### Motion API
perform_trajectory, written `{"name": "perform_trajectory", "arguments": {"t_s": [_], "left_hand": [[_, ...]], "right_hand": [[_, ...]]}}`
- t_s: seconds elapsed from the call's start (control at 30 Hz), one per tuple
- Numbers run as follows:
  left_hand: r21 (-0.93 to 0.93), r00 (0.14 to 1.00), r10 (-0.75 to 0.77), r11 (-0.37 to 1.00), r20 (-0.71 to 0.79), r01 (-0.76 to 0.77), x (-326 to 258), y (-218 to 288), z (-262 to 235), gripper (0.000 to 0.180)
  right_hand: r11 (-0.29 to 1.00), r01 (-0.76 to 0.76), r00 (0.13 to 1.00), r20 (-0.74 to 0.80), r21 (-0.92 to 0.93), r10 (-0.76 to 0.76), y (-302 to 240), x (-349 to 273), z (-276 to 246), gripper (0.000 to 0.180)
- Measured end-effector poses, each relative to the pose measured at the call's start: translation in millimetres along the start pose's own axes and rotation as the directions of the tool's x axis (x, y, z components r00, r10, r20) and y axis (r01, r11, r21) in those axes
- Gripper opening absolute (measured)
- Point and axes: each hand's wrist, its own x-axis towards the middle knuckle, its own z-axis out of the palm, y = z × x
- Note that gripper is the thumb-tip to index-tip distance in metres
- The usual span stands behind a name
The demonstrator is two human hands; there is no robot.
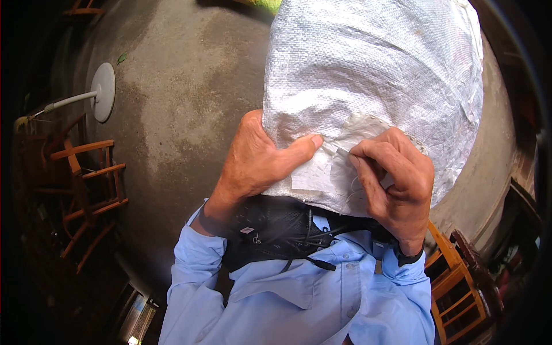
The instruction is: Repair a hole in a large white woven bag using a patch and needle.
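A silvery-white woven plastic sack (368, 63) lies across my front, with a paler patch (313, 175) on its lower part. Stitches run along the patch's upper right edge. My left hand (259, 155) grips the sack's left side, thumb on top and pointing right; its other fingers are hidden beneath. Over the patch, my right hand (397, 172) pinches what looks like a thin needle (341, 151), its tip near my left thumb. A fine loose thread (353, 185) curls below the right fingertips.
Black straps and cables (287, 230) hang at my chest, close under the sack. A wooden chair (92, 184) and a white round-based stand (103, 92) are at the left. Another wooden chair (460, 282) is near my right elbow. Something yellow-green (264, 4) lies on the concrete floor (190, 75) ahead.
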Motion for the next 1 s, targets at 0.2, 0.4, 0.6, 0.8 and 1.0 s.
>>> {"name": "perform_trajectory", "arguments": {"t_s": [0.2,0.4,0.6,0.8,1.0], "left_hand": [[0.027,1.000,-0.002,1.000,-0.005,0.003,-0.2,0.5,-0.9,0.032],[0.021,1.000,0.023,1.000,-0.001,-0.023,0.5,-0.2,0.0,0.032],[0.007,1.000,0.013,1.000,0.002,-0.013,-0.3,0.0,-1.1,0.032],[-0.003,0.999,0.040,0.999,-0.014,-0.041,0.6,-3.7,-0.1,0.029],[0.001,0.998,0.060,0.998,-0.028,-0.060,0.1,-3.4,1.0,0.027]], "right_hand": [[1.000,-0.013,1.000,-0.009,0.017,0.013,-0.8,-0.6,1.0,0.019],[1.000,-0.015,1.000,0.008,0.013,0.015,-0.2,0.1,0.3,0.019],[1.000,-0.020,1.000,0.004,0.004,0.020,-0.7,-0.2,2.7,0.020],[1.000,-0.017,1.000,0.008,0.005,0.017,-1.9,1.1,1.8,0.019],[1.000,-0.017,1.000,0.019,-0.024,0.017,-4.5,1.6,1.3,0.018]]}}
